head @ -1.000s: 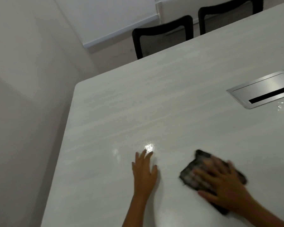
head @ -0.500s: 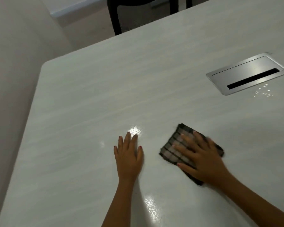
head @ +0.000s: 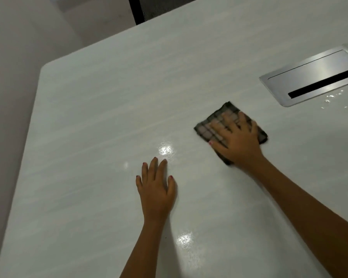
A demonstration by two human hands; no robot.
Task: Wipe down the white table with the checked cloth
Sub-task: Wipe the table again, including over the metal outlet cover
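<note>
A folded checked cloth, dark with pale squares, lies flat on the white table, toward 2 o'clock from the middle of the view. The right hand presses down on it, palm flat and fingers spread straight, gripping nothing. The cloth sits directly beneath that hand and shows past the fingertips toward 11 o'clock, with one corner showing at the hand's 3 o'clock and another by the heel of the palm at 7 o'clock. The fingers and cloth are slightly blurred.

At the cloth's 8 o'clock, well apart, the left hand rests palm-down on the bare tabletop, fingers extended and close together, holding nothing. A bright glare spot shines just beyond its fingertips at 12 o'clock.

At 2 o'clock from the cloth, a brushed-metal hatch with a dark slot sits flush in the table, with water droplets beside its near edge. A black chair stands past the far edge.
</note>
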